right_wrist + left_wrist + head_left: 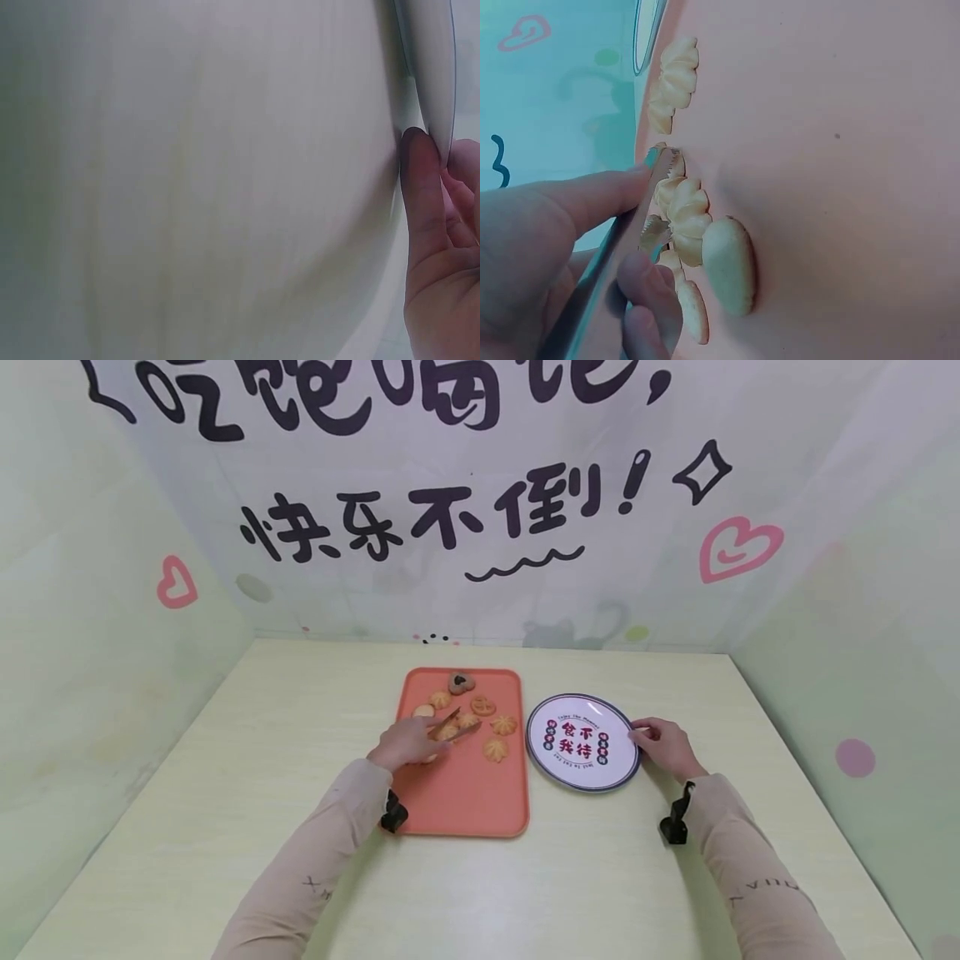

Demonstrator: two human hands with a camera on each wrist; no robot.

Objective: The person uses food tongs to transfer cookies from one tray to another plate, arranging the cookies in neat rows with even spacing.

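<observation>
Metal tongs (604, 277) with toothed tips are held between the thumb and fingers of my left hand (405, 743), over the left part of an orange tray (465, 802). Their spread tips stand at a piped, ridged cookie (688, 217); whether they touch it I cannot tell. Beside that cookie lies a smooth pale oval one (729, 265). To the right of the tray, my right hand (667, 747) pinches the rim of a white plate (579, 781) with a blue edge and printed lettering. In the right wrist view the plate (435, 67) appears edge-on, thumb against its underside.
Further cookies share the tray: a heart-shaped one (461, 682) with a dark centre, a round one (483, 705), and ridged ones (503, 725) at the right. Tray and plate sit on a pale wood-grain table (585, 877). A printed backdrop (420, 602) rises behind.
</observation>
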